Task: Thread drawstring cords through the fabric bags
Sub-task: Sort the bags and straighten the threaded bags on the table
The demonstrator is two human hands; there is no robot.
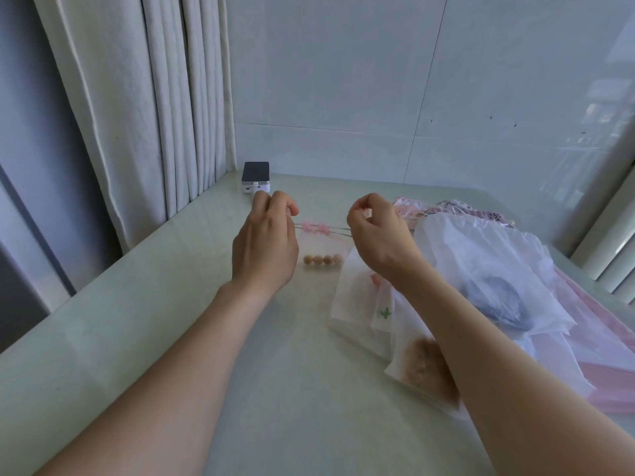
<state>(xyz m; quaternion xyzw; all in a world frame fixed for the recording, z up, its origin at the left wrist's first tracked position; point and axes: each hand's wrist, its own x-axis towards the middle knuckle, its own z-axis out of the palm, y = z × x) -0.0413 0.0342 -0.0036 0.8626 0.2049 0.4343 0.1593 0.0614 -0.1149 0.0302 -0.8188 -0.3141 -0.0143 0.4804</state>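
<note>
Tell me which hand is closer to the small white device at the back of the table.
Left. The left hand sits just in front of the white device, its fingers almost reaching it. The right hand is farther off to the right, beside the plastic bags.

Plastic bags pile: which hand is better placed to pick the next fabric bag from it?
Probably the right hand: it hovers beside the plastic bags pile on that side. The left hand, pinching the cords, is farther away.

arms: bare, sleeveless to frame edge | hands point(264, 245): no rings
</note>
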